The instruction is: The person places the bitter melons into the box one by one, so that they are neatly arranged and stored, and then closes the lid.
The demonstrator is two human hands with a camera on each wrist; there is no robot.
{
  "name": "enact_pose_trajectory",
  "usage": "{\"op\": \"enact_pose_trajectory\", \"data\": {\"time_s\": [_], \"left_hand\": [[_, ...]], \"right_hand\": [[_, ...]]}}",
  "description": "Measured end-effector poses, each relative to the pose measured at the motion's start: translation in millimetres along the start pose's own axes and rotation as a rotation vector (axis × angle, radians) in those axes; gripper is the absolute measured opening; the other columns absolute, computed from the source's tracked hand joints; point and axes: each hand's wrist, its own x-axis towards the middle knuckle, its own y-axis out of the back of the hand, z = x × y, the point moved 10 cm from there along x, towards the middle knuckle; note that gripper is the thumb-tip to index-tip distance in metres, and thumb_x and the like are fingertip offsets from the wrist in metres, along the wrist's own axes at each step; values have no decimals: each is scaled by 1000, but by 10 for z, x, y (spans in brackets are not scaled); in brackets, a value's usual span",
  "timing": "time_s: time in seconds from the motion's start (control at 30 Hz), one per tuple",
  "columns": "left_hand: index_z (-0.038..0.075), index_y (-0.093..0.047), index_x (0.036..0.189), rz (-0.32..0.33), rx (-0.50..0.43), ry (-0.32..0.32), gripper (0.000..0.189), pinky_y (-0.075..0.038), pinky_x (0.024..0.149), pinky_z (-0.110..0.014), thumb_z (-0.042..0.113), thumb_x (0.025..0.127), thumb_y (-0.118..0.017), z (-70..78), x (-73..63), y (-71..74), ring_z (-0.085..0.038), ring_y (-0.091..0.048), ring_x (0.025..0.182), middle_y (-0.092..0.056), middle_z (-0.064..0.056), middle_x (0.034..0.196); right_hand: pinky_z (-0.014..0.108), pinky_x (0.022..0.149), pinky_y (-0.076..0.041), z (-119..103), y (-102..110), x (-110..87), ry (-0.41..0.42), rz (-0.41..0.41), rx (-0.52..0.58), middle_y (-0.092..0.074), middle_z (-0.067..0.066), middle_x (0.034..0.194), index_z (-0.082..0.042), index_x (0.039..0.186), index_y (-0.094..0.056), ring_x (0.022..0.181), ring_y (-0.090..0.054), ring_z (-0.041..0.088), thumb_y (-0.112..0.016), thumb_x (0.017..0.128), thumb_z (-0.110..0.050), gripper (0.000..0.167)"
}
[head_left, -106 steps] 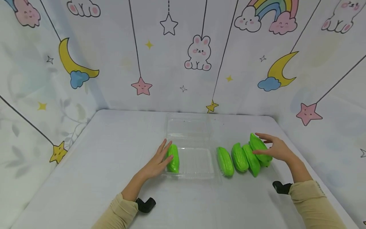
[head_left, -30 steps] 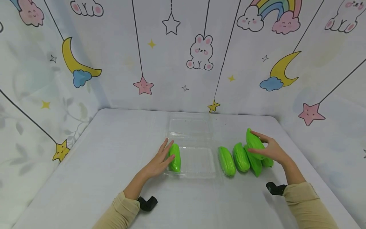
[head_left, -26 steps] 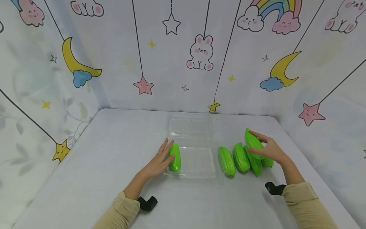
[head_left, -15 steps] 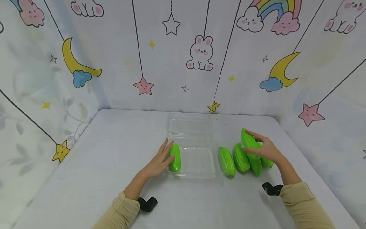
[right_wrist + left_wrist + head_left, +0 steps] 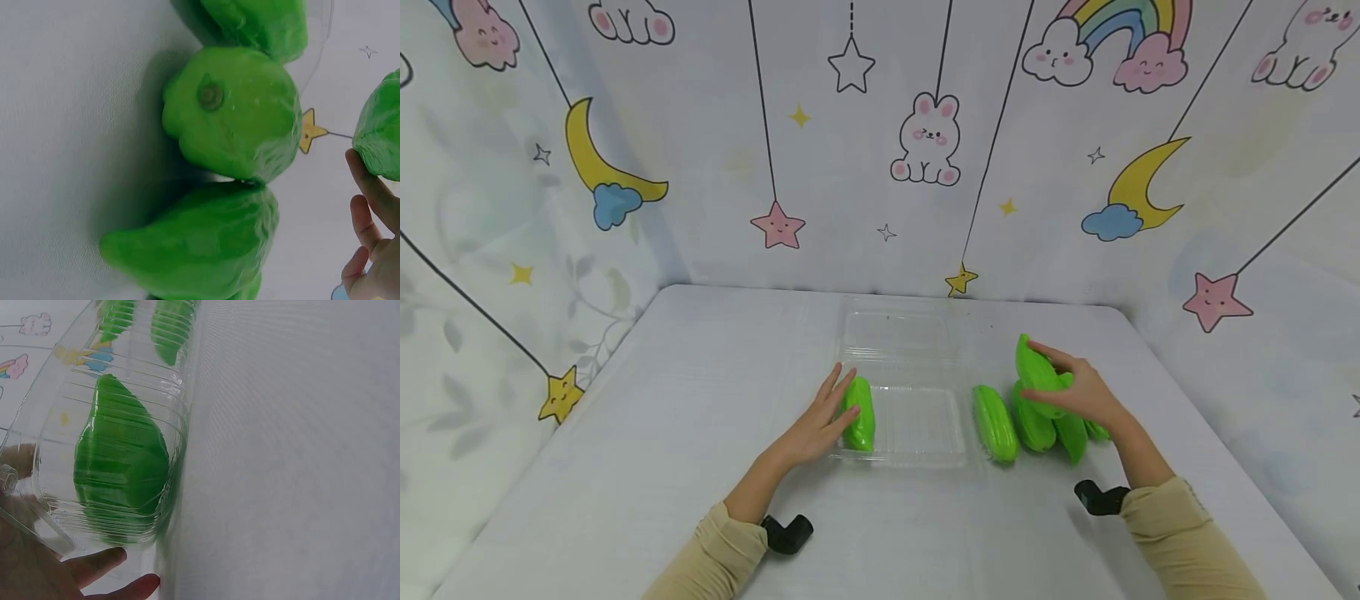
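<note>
My right hand [image 5: 1086, 396] holds a green tapered fruit [image 5: 1036, 375], ridged and glossy, between thumb and fingers, raised over the other fruits. In the right wrist view this held fruit [image 5: 381, 128] shows at the right edge, with fingertips against it. A clear plastic clamshell box [image 5: 917, 427] lies opened flat, its lid [image 5: 895, 333] towards the wall. One similar green fruit [image 5: 862, 417] lies along the left side of the box. My left hand [image 5: 805, 429] rests at the box's left edge, fingers spread and mostly straight, the thumb over that fruit.
Several more green fruits stand right of the box: one [image 5: 995, 423] close beside it, others [image 5: 1072, 437] bunched under the right hand, partly hidden. A white cloth [image 5: 715, 367] covers the table. A printed curtain [image 5: 700, 125] rises behind. Black wrist mounts [image 5: 787, 534] jut from both sleeves.
Earlier my right hand was at the rightmost fruit of the group. It has lifted that fruit and carried it left over its neighbours. My left hand stays nearly still.
</note>
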Motion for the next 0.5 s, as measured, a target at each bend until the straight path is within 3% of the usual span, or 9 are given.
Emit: {"op": "enact_pose_trajectory", "data": {"time_s": [0.5], "left_hand": [[13, -13, 148, 2, 13, 1, 60, -18, 104, -57, 35, 99, -38, 9, -7, 3, -33, -5, 137, 6, -8, 153]], "right_hand": [[39, 72, -41, -283, -174, 51, 74, -17, -32, -51, 12, 126, -18, 142, -36, 99, -46, 25, -74, 76, -35, 78]]}}
